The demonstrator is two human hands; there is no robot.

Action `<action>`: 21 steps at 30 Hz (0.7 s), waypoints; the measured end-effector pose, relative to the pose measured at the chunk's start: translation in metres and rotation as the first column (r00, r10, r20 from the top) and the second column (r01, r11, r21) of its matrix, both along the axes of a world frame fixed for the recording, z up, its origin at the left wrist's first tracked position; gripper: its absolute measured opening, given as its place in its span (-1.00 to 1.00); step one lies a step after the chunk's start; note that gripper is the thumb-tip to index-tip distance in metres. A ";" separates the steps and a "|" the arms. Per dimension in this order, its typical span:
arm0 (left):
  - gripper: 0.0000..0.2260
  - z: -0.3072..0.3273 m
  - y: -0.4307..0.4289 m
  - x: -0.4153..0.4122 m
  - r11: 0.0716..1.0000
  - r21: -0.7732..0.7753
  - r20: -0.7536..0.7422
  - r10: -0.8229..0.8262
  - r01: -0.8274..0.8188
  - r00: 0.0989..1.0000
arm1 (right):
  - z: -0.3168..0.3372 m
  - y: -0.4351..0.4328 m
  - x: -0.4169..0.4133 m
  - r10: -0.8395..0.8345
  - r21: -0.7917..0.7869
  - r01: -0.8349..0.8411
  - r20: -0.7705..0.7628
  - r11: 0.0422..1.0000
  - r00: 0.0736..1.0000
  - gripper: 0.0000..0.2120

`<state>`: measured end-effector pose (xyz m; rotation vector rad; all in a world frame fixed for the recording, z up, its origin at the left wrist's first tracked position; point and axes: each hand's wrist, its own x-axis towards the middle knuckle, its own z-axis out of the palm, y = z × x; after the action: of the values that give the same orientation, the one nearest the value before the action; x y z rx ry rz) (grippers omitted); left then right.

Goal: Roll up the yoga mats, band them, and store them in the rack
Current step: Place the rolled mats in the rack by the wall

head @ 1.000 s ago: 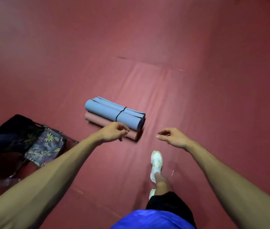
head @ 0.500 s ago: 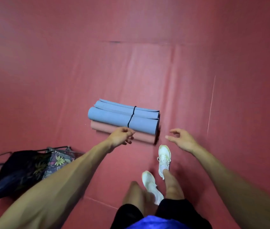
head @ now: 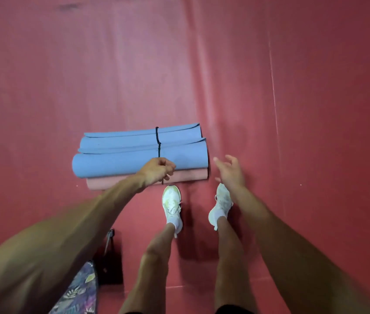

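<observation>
A bundle of rolled yoga mats lies on the red floor just ahead of my feet. Blue mats sit on top, with a pink mat along the near edge. A thin black band wraps the bundle right of its middle. My left hand hovers over the bundle where the band crosses, fingers loosely curled; no grip on the band or mat shows. Just off the bundle's right end, my right hand has its fingers spread and holds nothing.
My white shoes stand close against the bundle's near side. A black frame with a floral-patterned bag sits at the lower left by my left leg. Red matting covers the floor all around.
I have stepped up to the bundle and the view has tilted down. Both hands have come forward, the left over the band, the right beside the bundle's right end. The bag has slid to the lower left.
</observation>
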<state>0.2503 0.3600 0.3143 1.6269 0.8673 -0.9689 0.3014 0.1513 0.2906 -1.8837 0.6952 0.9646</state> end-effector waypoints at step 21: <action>-0.47 -0.308 -0.016 0.084 0.894 0.158 0.050 -0.432 0.420 0.901 | -0.307 0.043 -0.051 -0.593 0.334 0.708 -0.389 0.623 0.705 -0.23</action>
<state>0.3346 0.3439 0.0059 2.0203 0.5377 -1.1463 0.2505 0.1942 -0.0167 -0.9513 1.0954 0.7724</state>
